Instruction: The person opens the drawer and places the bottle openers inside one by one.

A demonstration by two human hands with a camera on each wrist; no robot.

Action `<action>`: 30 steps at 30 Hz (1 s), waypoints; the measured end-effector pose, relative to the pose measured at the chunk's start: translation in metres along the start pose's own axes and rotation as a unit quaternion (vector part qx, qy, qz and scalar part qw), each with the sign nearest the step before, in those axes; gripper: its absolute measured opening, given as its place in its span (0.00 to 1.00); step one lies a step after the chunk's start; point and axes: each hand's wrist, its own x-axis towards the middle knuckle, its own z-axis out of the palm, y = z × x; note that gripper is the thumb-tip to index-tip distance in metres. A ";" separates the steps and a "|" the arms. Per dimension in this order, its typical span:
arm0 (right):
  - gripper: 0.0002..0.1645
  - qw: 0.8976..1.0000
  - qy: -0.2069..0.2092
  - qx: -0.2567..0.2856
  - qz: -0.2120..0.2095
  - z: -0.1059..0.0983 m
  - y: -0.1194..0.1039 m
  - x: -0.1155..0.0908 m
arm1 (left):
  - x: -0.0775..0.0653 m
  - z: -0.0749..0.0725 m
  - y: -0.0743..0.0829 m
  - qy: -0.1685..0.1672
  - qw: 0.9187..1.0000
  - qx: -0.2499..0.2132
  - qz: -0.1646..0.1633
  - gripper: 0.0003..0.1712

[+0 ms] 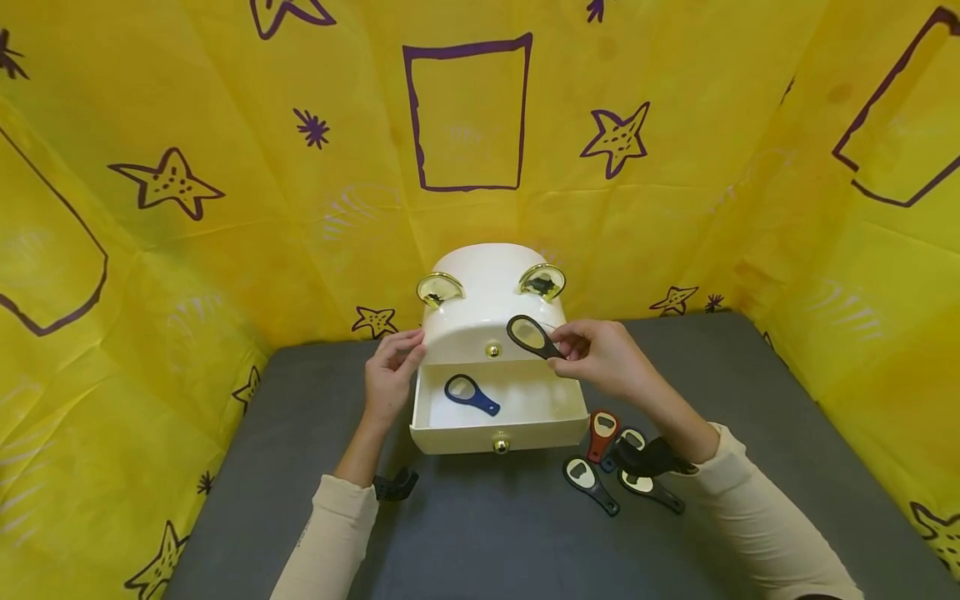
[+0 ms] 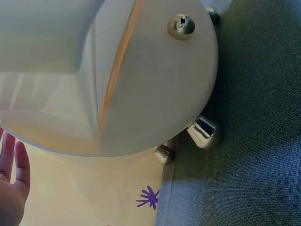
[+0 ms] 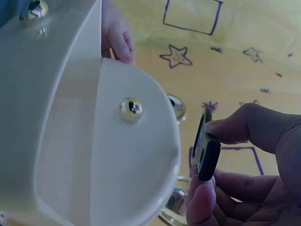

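My right hand [image 1: 607, 358] pinches the handle end of a black bottle opener [image 1: 528, 333] between thumb and fingers, in front of the upper drawer of a white cabinet [image 1: 487, 275]. In the right wrist view that opener [image 3: 207, 150] appears nearly edge-on. My left hand [image 1: 390, 379] rests its fingers against the cabinet's left side, fingers fairly straight. Below the upper drawer, the lower drawer [image 1: 457, 440] is pulled out. A blue bottle opener [image 1: 468, 395] lies inside it, handle pointing front right.
Right of the drawer, on the dark grey table [image 1: 300, 467], lie a red bottle opener [image 1: 602, 433], a black one [image 1: 588, 483] and others, partly behind my right wrist's black strap [image 1: 648, 457]. Gold ear shapes [image 1: 440, 287] stand on the cabinet. Yellow patterned cloth [image 1: 360, 208] surrounds the table.
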 end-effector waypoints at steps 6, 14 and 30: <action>0.13 1.000 -0.027 0.006 -0.011 0.012 -0.002 0.000 | -0.001 0.000 0.006 -0.002 1.000 0.007 -0.016 0.11; 0.12 0.997 -0.073 -0.013 -0.015 0.024 -0.004 0.001 | -0.002 0.003 0.030 -0.006 1.000 0.014 -0.021 0.11; 0.07 0.987 -0.152 -0.029 -0.032 0.042 0.001 0.004 | -0.002 0.003 0.029 -0.011 1.000 0.007 -0.024 0.12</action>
